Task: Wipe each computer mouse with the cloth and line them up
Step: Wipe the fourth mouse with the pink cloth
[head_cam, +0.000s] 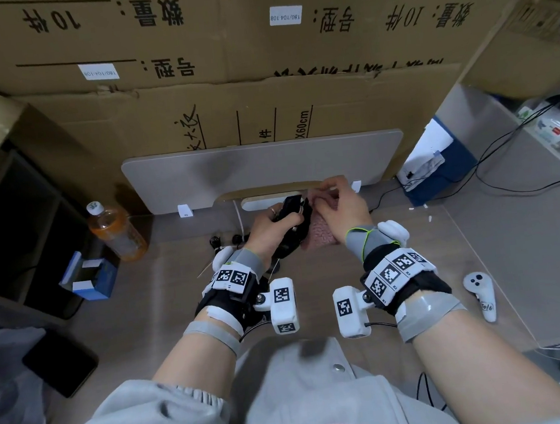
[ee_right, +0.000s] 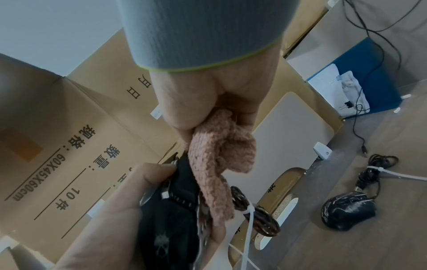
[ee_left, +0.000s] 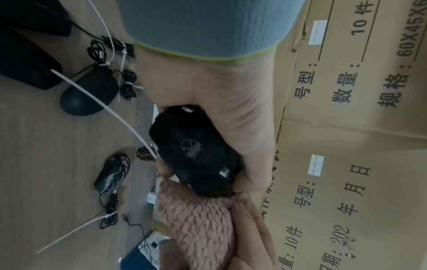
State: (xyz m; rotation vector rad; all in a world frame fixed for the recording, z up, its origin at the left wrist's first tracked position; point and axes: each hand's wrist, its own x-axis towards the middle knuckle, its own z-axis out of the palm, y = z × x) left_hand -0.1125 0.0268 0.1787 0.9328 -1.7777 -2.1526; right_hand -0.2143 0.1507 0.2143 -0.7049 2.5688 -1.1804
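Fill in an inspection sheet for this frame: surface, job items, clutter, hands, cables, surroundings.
Surface: wood-grain desk, a grey board standing at its back.
Job's things: black mouse with a spider logo held up; pink fluffy cloth against it; plain black mouse and marbled black mouse lying on the desk.
Clutter: orange drink bottle, white controller, small blue box.
Hands: left hand grips the logo mouse; right hand pinches the cloth.
Cables: mouse cords bundled with white zip ties; loose black cables at right.
Surroundings: stacked cardboard boxes behind.
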